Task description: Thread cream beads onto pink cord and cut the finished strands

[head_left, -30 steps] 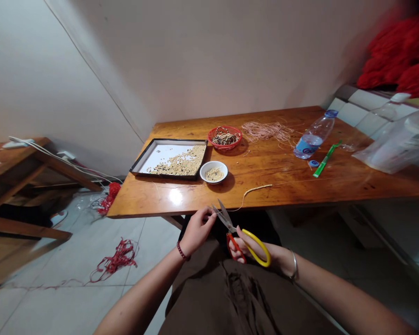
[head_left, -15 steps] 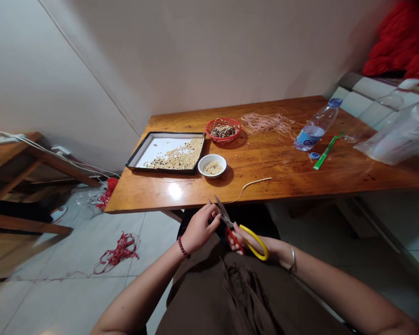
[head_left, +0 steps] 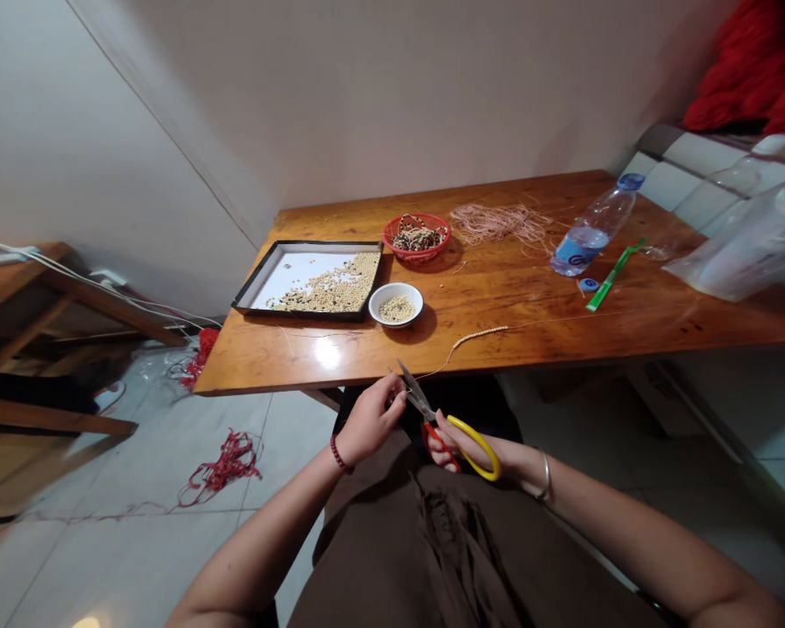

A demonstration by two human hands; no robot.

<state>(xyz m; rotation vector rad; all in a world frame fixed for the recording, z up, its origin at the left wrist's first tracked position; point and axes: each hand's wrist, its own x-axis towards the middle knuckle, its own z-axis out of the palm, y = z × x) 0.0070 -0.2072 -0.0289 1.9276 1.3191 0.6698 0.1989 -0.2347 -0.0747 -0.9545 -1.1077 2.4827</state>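
My right hand [head_left: 461, 447] grips scissors [head_left: 448, 426] with one yellow and one red loop, blades closed and pointing up-left. My left hand [head_left: 370, 420] is pinched right beside the blade tips, on what looks like the end of a thin thread [head_left: 435, 370]. That thread runs up onto the wooden table [head_left: 529, 323], where a short row of pale beads [head_left: 481, 335] is strung on it. Both hands are just below the table's front edge, above my brown-clothed lap.
On the table stand a black tray of loose beads [head_left: 310, 283], a white bowl of beads [head_left: 396, 304], a red basket [head_left: 417, 236], a pile of pink cord [head_left: 501, 221], a water bottle [head_left: 589, 228] and a green stick [head_left: 611, 276]. Red cord [head_left: 226, 458] lies on the floor.
The scissor blades, slightly apart a second ago, are closed. The view has tilted a little, so the table sits higher in the picture. Both hands stay close together.
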